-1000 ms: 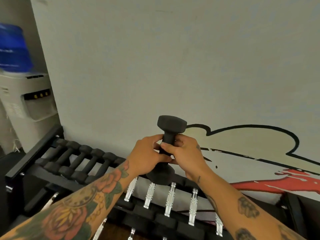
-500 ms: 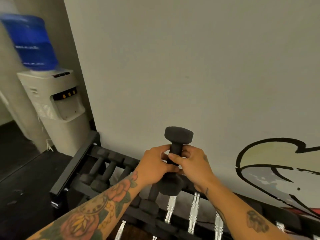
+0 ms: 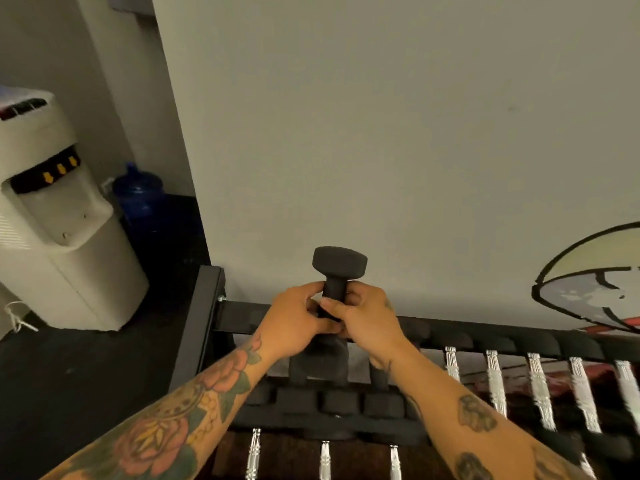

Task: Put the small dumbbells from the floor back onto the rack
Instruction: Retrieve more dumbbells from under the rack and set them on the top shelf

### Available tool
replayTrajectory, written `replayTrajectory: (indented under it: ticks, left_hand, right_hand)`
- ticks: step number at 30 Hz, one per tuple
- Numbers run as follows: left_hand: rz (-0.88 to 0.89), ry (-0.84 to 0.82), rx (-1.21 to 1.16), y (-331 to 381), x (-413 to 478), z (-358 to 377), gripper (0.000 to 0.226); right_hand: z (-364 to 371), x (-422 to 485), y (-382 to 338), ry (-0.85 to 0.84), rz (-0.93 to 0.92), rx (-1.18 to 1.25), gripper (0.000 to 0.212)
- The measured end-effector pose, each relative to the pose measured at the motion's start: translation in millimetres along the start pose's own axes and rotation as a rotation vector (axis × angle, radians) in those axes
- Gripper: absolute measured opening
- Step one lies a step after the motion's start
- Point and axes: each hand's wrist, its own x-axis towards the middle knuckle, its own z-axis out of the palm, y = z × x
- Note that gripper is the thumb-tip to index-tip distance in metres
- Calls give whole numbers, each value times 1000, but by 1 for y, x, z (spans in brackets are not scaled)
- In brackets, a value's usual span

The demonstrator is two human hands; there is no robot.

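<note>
A small black dumbbell [image 3: 338, 266] stands nearly upright, and both hands grip its handle. My left hand [image 3: 294, 322] wraps it from the left, my right hand [image 3: 363, 317] from the right. Its lower head is mostly hidden behind my hands. It hovers over the top tier of the black rack [image 3: 204, 327], near the rack's left end. Several small black dumbbells [image 3: 339, 401] lie side by side on that tier just below my hands.
Chrome-handled dumbbells [image 3: 495, 379] fill the rack to the right and the tier below. A white water dispenser [image 3: 59, 244] stands left of the rack, with a blue bottle [image 3: 138, 192] behind it. The wall [image 3: 381, 133] rises directly behind the rack, with a painted mural [image 3: 588, 282].
The view has swung left and down, so the rack's left end is now under my hands. The dumbbell stays gripped in both hands and sits lower over the rack.
</note>
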Motion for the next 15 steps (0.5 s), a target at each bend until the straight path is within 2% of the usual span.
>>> replayTrajectory:
  ticks: [4,9,15]
  left_hand:
    - [-33,-35,21,-56,-5,-44,46]
    - [-82,-78,-31,-126,-6,-82,44]
    - [-236,-56,-28,-187,0,-103,43]
  right_hand:
    - [73,8,6,32,76,-36,23]
    - [149,25,22,-11,162,-49,25]
    - [217,52,48,-52,237,-63,29]
